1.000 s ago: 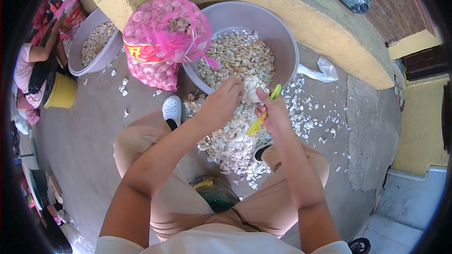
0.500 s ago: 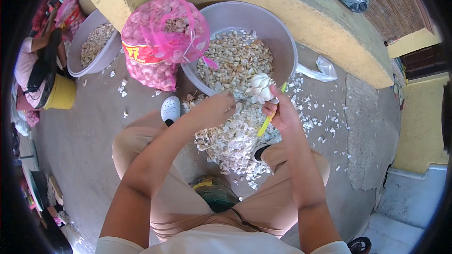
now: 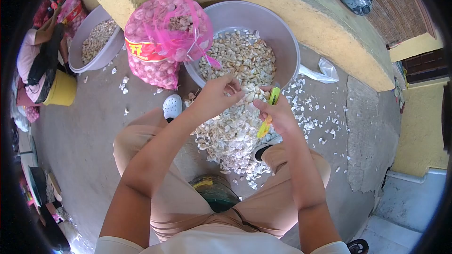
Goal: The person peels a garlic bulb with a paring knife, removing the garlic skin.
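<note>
My right hand (image 3: 278,114) is closed around a yellow utility knife (image 3: 274,96). Its thumb and fingertips also grip a white garlic bulb (image 3: 253,92), whose cloves show. My left hand (image 3: 217,96) is at the left side of the bulb, thumb and fingers bent in a pinch against it; exactly what the fingertips grasp is partly hidden. Under both hands lies a heap of papery garlic skins (image 3: 230,136) on the floor. Just beyond, a large grey-lilac tub (image 3: 288,42) holds many loose garlic cloves (image 3: 240,56).
A pink mesh sack of garlic (image 3: 162,42) stands left of the tub, against a low yellow wall (image 3: 320,28). Farther left, a person (image 3: 37,61) sits by a yellow bucket (image 3: 61,88) and a second tub (image 3: 106,49). A clear plastic bag (image 3: 322,71) lies right of my tub.
My left hand has moved up and right to the garlic bulb. My right hand has turned the bulb and brought it slightly down and left, tilting the knife.
</note>
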A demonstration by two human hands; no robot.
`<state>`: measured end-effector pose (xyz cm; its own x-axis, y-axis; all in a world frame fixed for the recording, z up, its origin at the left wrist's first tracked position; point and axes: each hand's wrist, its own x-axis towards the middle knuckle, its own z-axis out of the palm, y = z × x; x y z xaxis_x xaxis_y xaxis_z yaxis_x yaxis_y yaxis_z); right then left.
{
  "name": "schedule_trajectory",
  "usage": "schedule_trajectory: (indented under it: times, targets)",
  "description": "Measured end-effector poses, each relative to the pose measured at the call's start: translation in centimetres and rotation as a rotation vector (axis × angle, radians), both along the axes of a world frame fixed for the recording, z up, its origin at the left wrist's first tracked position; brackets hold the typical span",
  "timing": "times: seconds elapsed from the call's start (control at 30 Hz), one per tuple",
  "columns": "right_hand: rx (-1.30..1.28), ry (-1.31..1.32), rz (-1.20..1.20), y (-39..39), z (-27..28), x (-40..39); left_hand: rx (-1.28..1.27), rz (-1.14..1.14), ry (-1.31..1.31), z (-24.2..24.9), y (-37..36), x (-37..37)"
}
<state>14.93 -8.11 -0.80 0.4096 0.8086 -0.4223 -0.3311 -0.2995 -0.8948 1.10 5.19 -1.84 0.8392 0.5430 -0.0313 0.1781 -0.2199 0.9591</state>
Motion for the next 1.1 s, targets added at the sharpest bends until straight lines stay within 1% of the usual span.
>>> schedule_trajectory:
  times: [0.13, 0.23, 0.27, 0.33, 0.43, 0.53, 0.73, 0.77, 0.87, 0.93, 1.03, 1.1]
  targets:
    - [-0.042, -0.145, 0.065, 0.0, 0.4, -0.2, 0.175, 0.014, -0.09, 0.5, -0.2, -0.1]
    - [-0.097, -0.253, 0.117, 0.0, 0.6, -0.4, 0.098, 0.001, -0.037, 0.9, 0.1, -0.1]
    - [-0.119, -0.284, 0.133, 0.0, 0.6, -0.5, 0.116, -0.006, -0.047, 0.8, 0.2, -0.1]
    - [-0.082, -0.274, 0.138, -0.1, 0.1, -0.4, 0.153, -0.019, -0.065, 0.6, 0.3, -0.1]
    - [-0.068, -0.281, 0.141, -0.2, -0.1, -0.3, 0.127, 0.009, 0.017, 1.0, 0.2, -0.2]
    - [-0.064, -0.32, 0.149, -0.1, 0.1, -0.4, 0.164, 0.015, 0.022, 0.5, 0.3, -0.1]
    - [-0.092, -0.32, 0.208, -0.2, 0.1, -0.2, 0.255, -0.059, 0.047, 0.2, 0.6, -0.3]
    - [-0.101, -0.32, 0.218, -0.2, 0.1, -0.2, 0.222, -0.055, 0.052, 0.1, 0.6, -0.3]
    - [-0.068, -0.295, 0.229, -0.3, 0.0, -0.1, 0.136, -0.031, 0.071, -0.1, 0.7, -0.2]
    - [0.003, -0.207, 0.2, -0.3, 0.1, -0.2, 0.098, -0.003, 0.088, -0.3, 0.8, -0.2]
    - [0.091, -0.018, 0.114, -0.4, 0.7, -0.2, 0.124, -0.08, 0.193, -1.4, 1.4, -0.4]
    - [0.134, 0.091, 0.065, -0.5, 0.9, 0.1, 0.184, -0.23, 0.295, -2.4, 1.3, -0.5]
